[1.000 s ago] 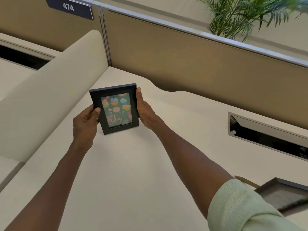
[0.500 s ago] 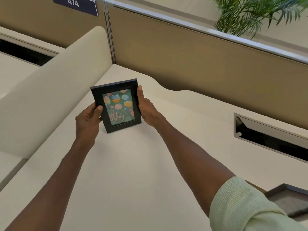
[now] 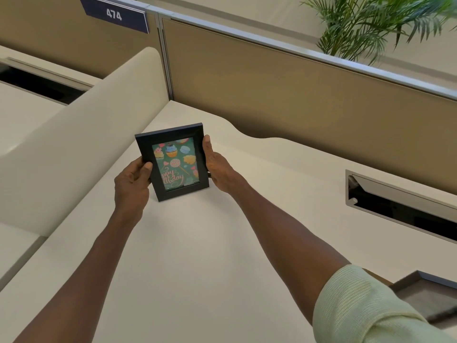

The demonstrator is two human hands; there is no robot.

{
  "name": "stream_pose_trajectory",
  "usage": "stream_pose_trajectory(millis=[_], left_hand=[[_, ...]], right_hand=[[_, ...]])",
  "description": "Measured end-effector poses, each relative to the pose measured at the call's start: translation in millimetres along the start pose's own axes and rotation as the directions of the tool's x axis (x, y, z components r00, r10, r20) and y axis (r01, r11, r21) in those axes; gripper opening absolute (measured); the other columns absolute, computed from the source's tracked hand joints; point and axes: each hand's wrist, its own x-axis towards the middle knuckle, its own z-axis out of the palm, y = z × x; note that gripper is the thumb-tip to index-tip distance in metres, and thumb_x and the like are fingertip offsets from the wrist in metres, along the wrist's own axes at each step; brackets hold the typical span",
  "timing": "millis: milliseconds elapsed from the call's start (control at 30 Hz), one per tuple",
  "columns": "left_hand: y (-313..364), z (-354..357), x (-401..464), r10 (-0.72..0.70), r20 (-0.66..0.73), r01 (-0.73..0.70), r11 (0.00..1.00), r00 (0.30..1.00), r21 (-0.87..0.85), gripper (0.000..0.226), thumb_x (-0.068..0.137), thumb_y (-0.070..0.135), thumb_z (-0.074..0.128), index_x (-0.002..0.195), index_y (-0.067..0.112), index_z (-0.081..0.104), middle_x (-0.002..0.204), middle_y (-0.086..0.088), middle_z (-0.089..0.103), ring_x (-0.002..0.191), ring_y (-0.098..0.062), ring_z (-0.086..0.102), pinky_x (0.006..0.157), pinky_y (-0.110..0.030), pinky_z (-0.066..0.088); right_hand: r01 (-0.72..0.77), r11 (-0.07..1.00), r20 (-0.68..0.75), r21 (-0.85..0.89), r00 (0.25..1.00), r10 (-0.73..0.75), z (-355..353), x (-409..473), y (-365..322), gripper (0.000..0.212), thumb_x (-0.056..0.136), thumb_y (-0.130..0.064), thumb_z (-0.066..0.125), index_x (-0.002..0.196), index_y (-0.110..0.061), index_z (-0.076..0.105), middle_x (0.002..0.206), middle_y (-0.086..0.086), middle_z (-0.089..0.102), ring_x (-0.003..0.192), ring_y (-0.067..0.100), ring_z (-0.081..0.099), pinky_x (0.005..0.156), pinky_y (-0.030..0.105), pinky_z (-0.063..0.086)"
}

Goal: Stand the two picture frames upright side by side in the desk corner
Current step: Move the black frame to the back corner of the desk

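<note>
A black picture frame (image 3: 174, 162) with a green birthday card of cupcakes stands upright on the cream desk (image 3: 197, 243), its bottom edge at the desk surface. My left hand (image 3: 132, 185) grips its left side and my right hand (image 3: 217, 167) grips its right side. The desk corner lies beyond it, where the tan partition (image 3: 284, 90) meets the cream side divider (image 3: 81, 134). A second dark frame (image 3: 430, 295) lies flat at the lower right, partly hidden by my sleeve.
A cable slot (image 3: 400, 206) is cut into the desk at the right. A sign reading 474 (image 3: 115, 14) hangs on the partition top. A palm plant (image 3: 371, 23) rises behind the partition. Another desk lies left of the divider.
The frame, held in both hands, has moved slightly toward the corner while the view shifted. Both hands keep the same grip.
</note>
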Motion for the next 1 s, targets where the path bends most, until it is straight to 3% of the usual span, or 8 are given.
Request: stream_pose_trajectory(millis=[133,333,433,500,600,733,867,1000], left_hand=[[1,0,-1,-0.003,-0.002,0.003,1.0,1.0,0.011,0.032,0.099,0.021,0.054,0.13,0.019,0.061,0.107,0.018,0.075,0.107,-0.006,0.068,0.085,-0.021,0.058],[-1,-2,-3,0.014,-0.023,-0.012,0.996,1.0,0.083,0.035,0.099,0.021,0.054,0.134,0.017,0.058,0.121,0.004,0.069,0.114,-0.012,0.065,0.096,-0.029,0.052],[2,-1,-9,0.012,-0.061,-0.004,0.991,0.998,0.137,0.043,0.098,0.025,0.056,0.14,0.02,0.051,0.133,0.005,0.063,0.114,-0.004,0.061,0.081,-0.008,0.052],[4,1,-13,-0.023,-0.092,0.035,0.991,0.995,0.131,0.051,0.097,0.027,0.057,0.145,0.019,0.042,0.141,0.002,0.056,0.119,-0.006,0.056,0.07,-0.004,0.048],[12,6,-27,-0.036,-0.133,0.059,0.984,0.991,0.169,0.057,0.097,0.029,0.057,0.148,0.018,0.036,0.148,-0.001,0.049,0.128,-0.011,0.05,0.079,-0.01,0.044],[20,24,-62,-0.003,-0.264,0.067,0.97,0.964,0.232,0.054,0.095,0.027,0.06,0.144,0.014,0.039,0.143,-0.006,0.05,0.133,-0.02,0.046,0.107,-0.034,0.041],[24,50,-103,0.027,-0.355,0.065,0.967,0.934,0.245,0.046,0.093,0.021,0.063,0.134,0.011,0.046,0.135,-0.009,0.054,0.128,-0.025,0.047,0.106,-0.041,0.042],[28,84,-145,0.018,-0.314,0.059,0.971,0.949,0.233,0.038,0.092,0.017,0.063,0.126,0.008,0.05,0.128,-0.011,0.058,0.124,-0.027,0.051,0.105,-0.043,0.043]], right_hand=[[-0.024,1.0,-0.002,-0.007,1.0,0.024,0,-2,-3,0.08,0.094,-0.072,0.018,0.12,-0.013,0.067,0.127,0.016,0.068,0.116,0.034,0.064,0.112,0.052,0.04],[-0.043,0.999,0.062,0.003,0.997,0.043,-3,-7,-2,0.083,0.093,-0.073,0.014,0.128,-0.014,0.062,0.135,0.015,0.063,0.126,0.034,0.057,0.117,0.054,0.031],[-0.046,0.999,0.053,-0.003,0.998,0.046,-10,-14,-2,0.083,0.093,-0.074,0.013,0.136,-0.016,0.054,0.144,0.016,0.055,0.134,0.036,0.049,0.119,0.055,0.026],[-0.053,0.999,0.007,-0.012,0.999,0.053,-16,-18,-2,0.086,0.092,-0.075,0.015,0.143,-0.013,0.046,0.147,0.017,0.051,0.136,0.036,0.045,0.118,0.054,0.028],[-0.046,0.999,-0.095,-0.019,0.995,0.044,-26,-30,-1,0.085,0.093,-0.075,0.019,0.145,-0.012,0.045,0.147,0.017,0.05,0.133,0.034,0.047,0.114,0.049,0.034],[-0.022,1.0,-0.269,-0.007,0.963,0.019,-35,-59,7,0.077,0.098,-0.067,0.028,0.131,-0.003,0.055,0.128,0.022,0.061,0.117,0.036,0.058,0.107,0.052,0.043],[0.04,0.998,-0.346,-0.037,0.937,-0.051,-47,-110,28,0.049,0.097,-0.053,0.051,0.122,-0.012,0.059,0.123,0.007,0.064,0.108,0.022,0.062,0.096,0.039,0.05],[0.136,0.983,-0.419,-0.121,0.891,-0.175,-69,-173,51,0.032,0.093,-0.035,0.063,0.12,-0.019,0.059,0.1,-0.006,0.065,0.084,0.0,0.06,0.068,0.021,0.046]])
